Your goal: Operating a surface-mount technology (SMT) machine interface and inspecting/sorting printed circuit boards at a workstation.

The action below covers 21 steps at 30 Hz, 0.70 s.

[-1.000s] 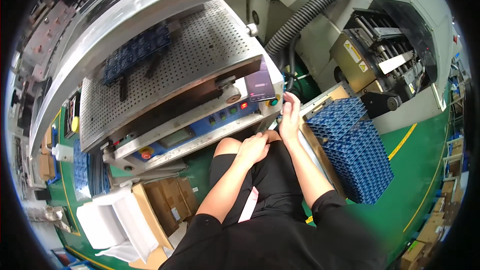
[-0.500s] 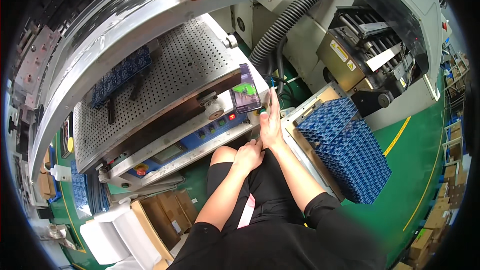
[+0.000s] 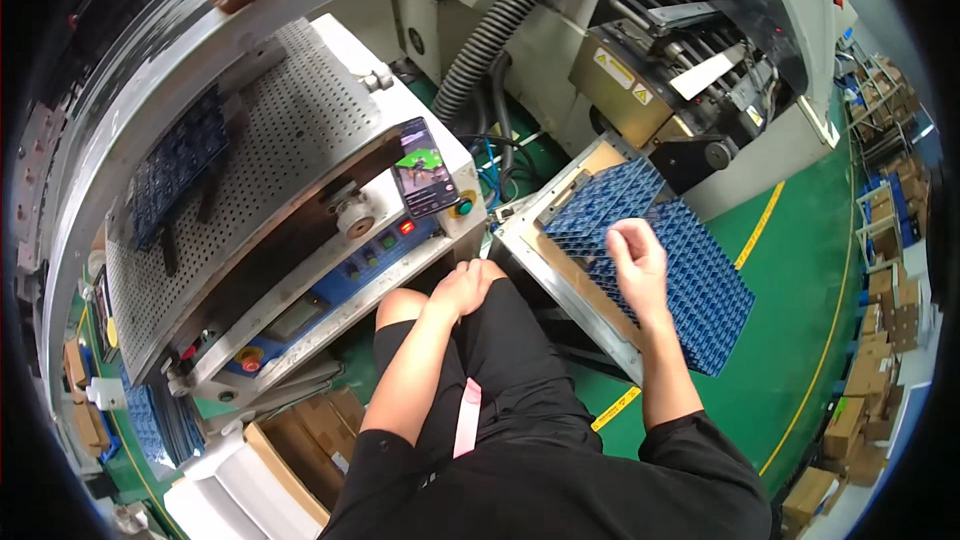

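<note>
My right hand (image 3: 638, 262) hovers over a fanned stack of blue printed sheets (image 3: 690, 270), fingers curled loosely, close to the top sheets; I cannot tell if it touches them. The stack lies on a slanted metal tray (image 3: 540, 260) to my right. My left hand (image 3: 468, 285) rests on my knee, holding nothing, fingers loosely bent. A phone (image 3: 424, 180) with a lit screen leans on the machine's control panel (image 3: 340, 275) in front of me. Blue sheets (image 3: 178, 175) also lie on the perforated metal table (image 3: 270, 180) at the left.
A large grey machine (image 3: 700, 50) with a ribbed hose (image 3: 500, 25) stands ahead to the right. Open cardboard boxes (image 3: 300, 440) sit at my lower left. Green floor with yellow lines (image 3: 820, 340) spreads right, with stacked boxes (image 3: 880, 340) along the edge.
My right hand has left the phone on the control panel and swung right, down over the blue stack. My view has turned to the right. My left hand stays on my knee.
</note>
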### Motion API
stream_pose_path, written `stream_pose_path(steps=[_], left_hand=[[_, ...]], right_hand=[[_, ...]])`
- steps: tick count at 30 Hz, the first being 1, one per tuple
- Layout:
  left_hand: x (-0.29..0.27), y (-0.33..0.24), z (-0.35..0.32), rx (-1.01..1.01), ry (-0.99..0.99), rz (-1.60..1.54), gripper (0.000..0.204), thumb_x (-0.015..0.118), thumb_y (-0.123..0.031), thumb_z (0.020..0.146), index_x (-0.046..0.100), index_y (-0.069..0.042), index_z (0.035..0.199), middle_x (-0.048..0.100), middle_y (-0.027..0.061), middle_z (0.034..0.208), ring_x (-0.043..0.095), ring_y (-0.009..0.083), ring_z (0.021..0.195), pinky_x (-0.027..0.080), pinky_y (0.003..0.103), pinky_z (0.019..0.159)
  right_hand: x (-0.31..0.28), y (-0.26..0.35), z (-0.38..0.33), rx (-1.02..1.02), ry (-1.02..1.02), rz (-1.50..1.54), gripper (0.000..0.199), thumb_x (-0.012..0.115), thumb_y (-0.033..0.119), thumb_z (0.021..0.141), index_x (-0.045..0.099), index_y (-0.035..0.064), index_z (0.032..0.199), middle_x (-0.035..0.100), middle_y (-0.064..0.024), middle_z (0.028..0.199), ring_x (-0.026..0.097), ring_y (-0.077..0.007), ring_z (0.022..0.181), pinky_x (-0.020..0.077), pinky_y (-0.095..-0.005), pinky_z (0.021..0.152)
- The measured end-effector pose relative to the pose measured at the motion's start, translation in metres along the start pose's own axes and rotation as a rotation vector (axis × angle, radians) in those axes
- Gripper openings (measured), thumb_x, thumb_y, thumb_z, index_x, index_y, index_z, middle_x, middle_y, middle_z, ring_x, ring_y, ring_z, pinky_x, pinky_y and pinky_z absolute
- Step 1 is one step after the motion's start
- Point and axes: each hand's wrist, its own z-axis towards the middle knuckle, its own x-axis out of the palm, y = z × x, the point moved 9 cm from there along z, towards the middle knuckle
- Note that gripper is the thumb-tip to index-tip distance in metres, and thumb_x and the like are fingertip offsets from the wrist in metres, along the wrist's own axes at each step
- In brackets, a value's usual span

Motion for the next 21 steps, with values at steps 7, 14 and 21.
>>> stream_pose_path(steps=[7, 14, 21], left_hand=[[-0.016, -0.006, -0.008, 0.04, 0.007, 0.002, 0.035, 0.06, -0.029, 0.091, 0.05, -0.002, 0.112, 0.061, 0.0274, 0.106, 0.06, 0.0452, 0.099, 0.05, 0.05, 0.086], [-0.02, -0.015, -0.023, 0.064, -0.012, -0.073, 0.031, 0.063, -0.025, 0.089, 0.05, -0.001, 0.104, 0.06, 0.0233, 0.096, 0.061, 0.0409, 0.094, 0.049, 0.047, 0.081], [-0.031, -0.001, -0.039, 0.036, -0.046, -0.068, 0.03, 0.063, -0.024, 0.09, 0.05, -0.001, 0.104, 0.06, 0.0215, 0.101, 0.06, 0.0396, 0.1, 0.048, 0.045, 0.085]], right_hand=[[-0.092, -0.007, -0.004, 0.106, -0.156, -0.748, 0.027, 0.072, 0.023, 0.088, 0.056, 0.0021, 0.085, 0.061, -0.0098, 0.07, 0.057, -0.0202, 0.063, 0.0469, -0.033, 0.061], [-0.092, -0.012, -0.003, 0.204, -0.138, -0.846, 0.038, 0.076, 0.029, 0.085, 0.05, 0.0019, 0.077, 0.054, -0.0075, 0.063, 0.047, -0.0146, 0.058, 0.0429, -0.0312, 0.057], [-0.084, -0.021, 0.015, 0.328, -0.038, -0.888, 0.041, 0.074, 0.035, 0.086, 0.056, 0.0, 0.074, 0.057, -0.0095, 0.063, 0.05, -0.0165, 0.057, 0.0443, -0.0326, 0.059]])
